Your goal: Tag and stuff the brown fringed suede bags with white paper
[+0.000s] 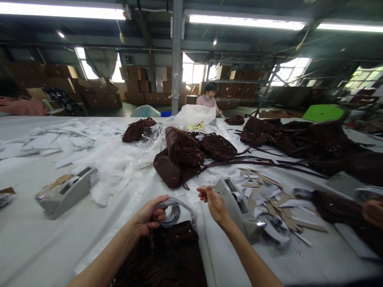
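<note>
LH point(151, 216) pinches grey coiled strip point(177, 213) at mouth of dk brown bag point(176, 255), which is below/R of LH. RH point(214, 202): empty, fingers part-curled; tape dispenser point(243, 218) just R. Step (est.): positioning coil at bag. Next move prob. calls for RH steadying bag mouth.

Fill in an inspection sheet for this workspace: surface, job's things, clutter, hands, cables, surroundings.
Surface: white-covered table.
Job's things: dark brown fringed bag nearest the wearer; grey coil at its top edge.
Clutter: white sheets, cardboard strips, tape dispensers, more brown bags.
Hands: left hand grips the coil; right hand, loosely curled beside a dispenser, shows nothing held.
Cables: pull cords hang by the ceiling lights.
Surroundings: co-worker across the table; stacked boxes behind.
</note>
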Tool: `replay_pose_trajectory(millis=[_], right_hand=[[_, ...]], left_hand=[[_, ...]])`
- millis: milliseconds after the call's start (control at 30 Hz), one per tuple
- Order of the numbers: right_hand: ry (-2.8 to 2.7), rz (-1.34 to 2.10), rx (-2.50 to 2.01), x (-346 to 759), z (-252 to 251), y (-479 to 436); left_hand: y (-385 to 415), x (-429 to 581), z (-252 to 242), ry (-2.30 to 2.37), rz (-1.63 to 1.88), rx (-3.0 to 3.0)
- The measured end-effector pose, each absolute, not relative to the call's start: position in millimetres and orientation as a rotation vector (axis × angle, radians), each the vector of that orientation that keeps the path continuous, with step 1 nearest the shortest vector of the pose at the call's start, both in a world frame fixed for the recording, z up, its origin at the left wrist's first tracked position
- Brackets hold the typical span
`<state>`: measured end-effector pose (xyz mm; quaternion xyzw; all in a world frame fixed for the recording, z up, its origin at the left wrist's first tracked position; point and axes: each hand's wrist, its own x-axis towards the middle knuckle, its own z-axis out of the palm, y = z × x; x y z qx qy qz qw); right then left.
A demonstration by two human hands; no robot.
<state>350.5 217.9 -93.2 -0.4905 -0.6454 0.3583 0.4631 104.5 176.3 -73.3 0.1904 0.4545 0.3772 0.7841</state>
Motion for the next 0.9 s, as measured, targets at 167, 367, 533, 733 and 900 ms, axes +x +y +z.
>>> replay_pose_trajectory(millis=[167,367,533,733,900], right_hand=[[-1.602,0.92,-1.164,336.2,-77.8,207.0],[-2.055,0.629,-1.108,288.4,-78.1,178.2],[-2.196,0.22,-1.32,261.7,-103.7,171.1],[-2.174,0.12,-1.366,259.0,-122.1,178.6],[-2.168,0.081,-1.378,256.9,-133.0,181.9]], left_hand=[[176.0,109.2,-66.0,1.019,0.799,0.513],[160.1,119.9,-72.8,1.138,0.77,0.826],[145.2,123.8,-95.7,1.183,0.847,0.839],[136.2,129.0,-107.5,1.115,1.022,0.734],[133.6,131.6,-117.1,1.104,1.047,0.766]])
